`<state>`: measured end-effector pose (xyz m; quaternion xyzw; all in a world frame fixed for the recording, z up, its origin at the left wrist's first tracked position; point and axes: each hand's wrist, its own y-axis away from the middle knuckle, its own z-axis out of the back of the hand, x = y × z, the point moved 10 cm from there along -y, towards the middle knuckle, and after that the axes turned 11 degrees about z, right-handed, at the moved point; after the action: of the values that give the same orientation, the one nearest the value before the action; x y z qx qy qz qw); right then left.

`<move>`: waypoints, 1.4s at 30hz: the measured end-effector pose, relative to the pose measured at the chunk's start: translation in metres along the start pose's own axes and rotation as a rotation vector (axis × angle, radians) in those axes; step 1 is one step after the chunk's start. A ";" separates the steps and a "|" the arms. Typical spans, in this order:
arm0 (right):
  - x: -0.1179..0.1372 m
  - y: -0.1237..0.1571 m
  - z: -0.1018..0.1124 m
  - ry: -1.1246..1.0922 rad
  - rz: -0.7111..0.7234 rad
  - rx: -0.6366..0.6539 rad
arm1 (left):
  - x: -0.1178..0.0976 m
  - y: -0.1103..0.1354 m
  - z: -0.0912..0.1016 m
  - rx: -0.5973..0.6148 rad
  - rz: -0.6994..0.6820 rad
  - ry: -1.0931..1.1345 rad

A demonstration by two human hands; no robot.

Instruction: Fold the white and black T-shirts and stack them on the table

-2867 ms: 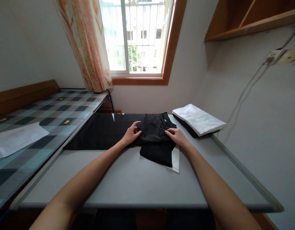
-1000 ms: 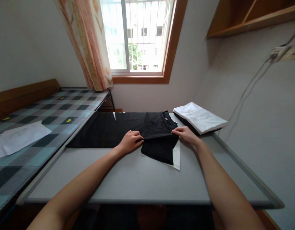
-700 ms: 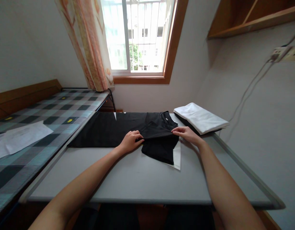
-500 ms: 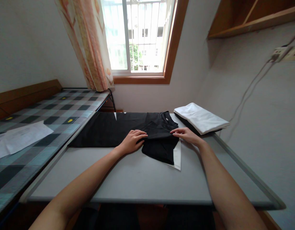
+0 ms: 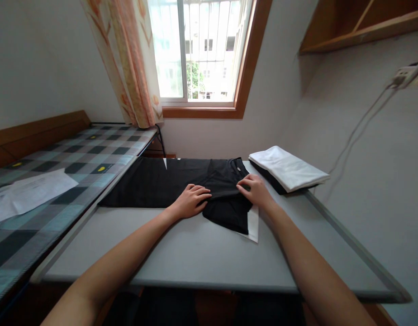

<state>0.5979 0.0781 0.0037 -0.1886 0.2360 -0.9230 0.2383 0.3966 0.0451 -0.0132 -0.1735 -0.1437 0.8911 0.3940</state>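
Note:
A black T-shirt (image 5: 182, 181) lies stretched across the far part of the grey table (image 5: 195, 253), its collar end on the right and one sleeve folded toward me. Under that sleeve a white sheet (image 5: 253, 224) shows. My left hand (image 5: 192, 201) rests flat on the shirt at the sleeve fold, fingers stretched out and pointing right. My right hand (image 5: 254, 190) lies on the shirt's shoulder just below the collar, fingers bent and pressed on the cloth.
A folded white garment (image 5: 288, 167) lies on a dark one at the table's back right. A bed with a checked cover (image 5: 66, 172) and a white paper (image 5: 29, 192) stands on the left. Window, curtain (image 5: 127, 63) and wooden shelf (image 5: 358, 22) lie beyond.
My left hand has let go of its pinch on the fold and now lies flat. My right hand slid left from the shirt's edge onto the shoulder. The view shifted slightly left.

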 end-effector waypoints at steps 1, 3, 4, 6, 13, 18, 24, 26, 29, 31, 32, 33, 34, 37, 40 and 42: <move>0.018 -0.003 -0.006 -0.028 0.076 0.004 | -0.001 0.000 0.000 0.000 -0.008 -0.002; 0.054 -0.006 -0.022 -0.113 0.230 0.057 | -0.002 0.001 -0.001 0.007 -0.028 0.000; 0.068 -0.006 -0.030 -0.143 0.288 0.093 | -0.002 0.001 -0.002 0.013 -0.034 0.004; 0.085 -0.004 -0.042 -0.168 0.353 0.152 | -0.001 0.001 -0.004 0.023 -0.035 0.013; 0.063 -0.002 -0.045 -0.190 0.290 0.226 | 0.001 0.000 -0.005 0.029 -0.013 0.044; 0.032 0.001 -0.037 -0.342 0.147 0.292 | 0.002 -0.001 -0.005 0.030 0.002 0.064; -0.003 0.008 -0.021 -0.311 -0.003 0.314 | 0.004 -0.001 -0.004 0.031 0.013 0.077; -0.010 0.010 -0.019 -0.295 -0.015 0.307 | 0.004 -0.001 -0.004 0.030 0.015 0.086; -0.012 0.010 -0.019 -0.273 -0.022 0.289 | 0.005 -0.001 -0.004 0.027 0.022 0.096; -0.009 0.008 -0.018 -0.254 -0.002 0.239 | 0.006 -0.001 -0.004 0.027 0.027 0.098; -0.006 0.006 -0.018 -0.246 0.014 0.205 | 0.006 -0.001 -0.005 0.029 0.028 0.099; -0.003 0.006 -0.018 -0.240 0.034 0.169 | 0.006 -0.001 -0.005 0.031 0.029 0.099; -0.001 0.005 -0.018 -0.231 0.051 0.137 | 0.006 -0.001 -0.005 0.034 0.030 0.099; 0.005 0.006 -0.024 -0.185 0.078 0.088 | 0.007 -0.001 -0.005 0.039 0.031 0.100; 0.008 0.008 -0.032 -0.145 0.091 0.123 | 0.007 -0.001 -0.006 0.043 0.028 0.104; 0.010 0.009 -0.036 -0.150 0.103 0.158 | 0.008 -0.001 -0.007 0.046 0.027 0.105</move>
<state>0.5761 0.0783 -0.0281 -0.2253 0.1534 -0.9086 0.3166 0.3952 0.0524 -0.0203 -0.2130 -0.0998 0.8890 0.3930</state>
